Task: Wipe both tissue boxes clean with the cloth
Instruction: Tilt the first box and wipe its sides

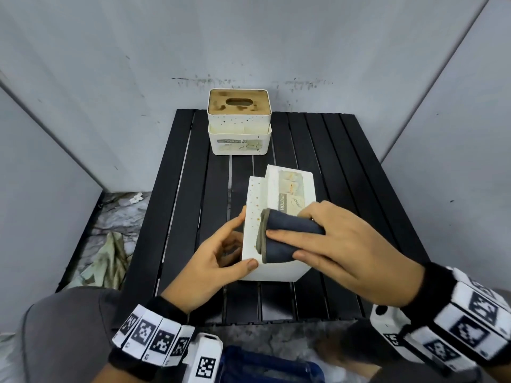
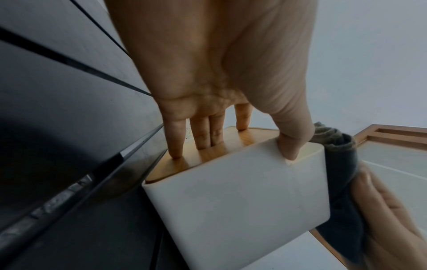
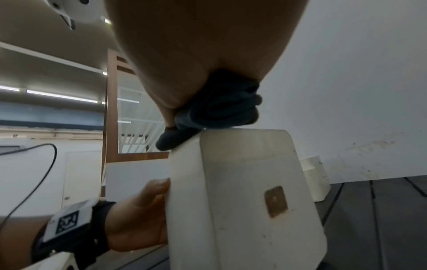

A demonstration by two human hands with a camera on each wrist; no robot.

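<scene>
A white tissue box point(image 1: 276, 194) lies tipped on its side at the middle of the black slatted table point(image 1: 345, 167), its wooden lid point(image 2: 208, 155) facing left. My left hand point(image 1: 218, 252) grips its near left end, fingers on the lid and thumb on the upturned face point(image 2: 240, 197). My right hand point(image 1: 340, 239) holds a folded dark blue cloth point(image 1: 284, 233) and presses it onto that speckled upturned face; the cloth point(image 3: 215, 113) sits on the box's top edge point(image 3: 249, 182). A second white tissue box point(image 1: 239, 125) with a stained wooden lid stands upright at the table's far edge.
Grey walls close in behind and on both sides of the table. A crumpled pale rag point(image 1: 107, 258) lies on the floor to the left. A blue object point(image 1: 265, 366) sits below the table's near edge, by my knees.
</scene>
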